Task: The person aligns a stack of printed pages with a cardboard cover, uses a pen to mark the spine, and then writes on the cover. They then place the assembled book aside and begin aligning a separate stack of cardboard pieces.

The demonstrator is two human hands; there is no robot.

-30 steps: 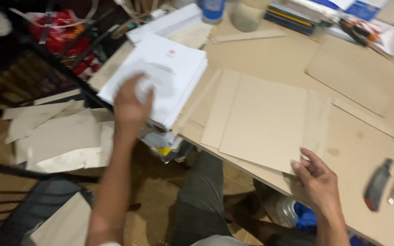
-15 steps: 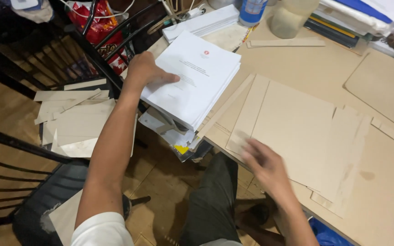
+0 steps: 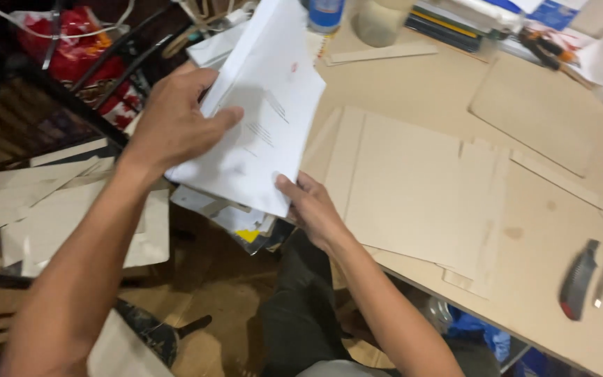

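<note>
Since half a second ago both hands have closed on the thick stack of white printed paper sheets (image 3: 263,119), now tilted up off the worktop's (image 3: 413,84) left edge. At the far left, loose cardboard scraps (image 3: 71,216) litter the floor. The left hand (image 3: 172,119) grips the stack's upper left side, thumb over the top sheet; the right hand (image 3: 312,206) pinches its lower corner from beneath. Sheets could fan out and slide toward the floor, I judge (the grip looks shallow). Rightward lie the flat tan cardboard panel (image 3: 406,188) and a red-and-black utility knife (image 3: 578,279), well apart.
</note>
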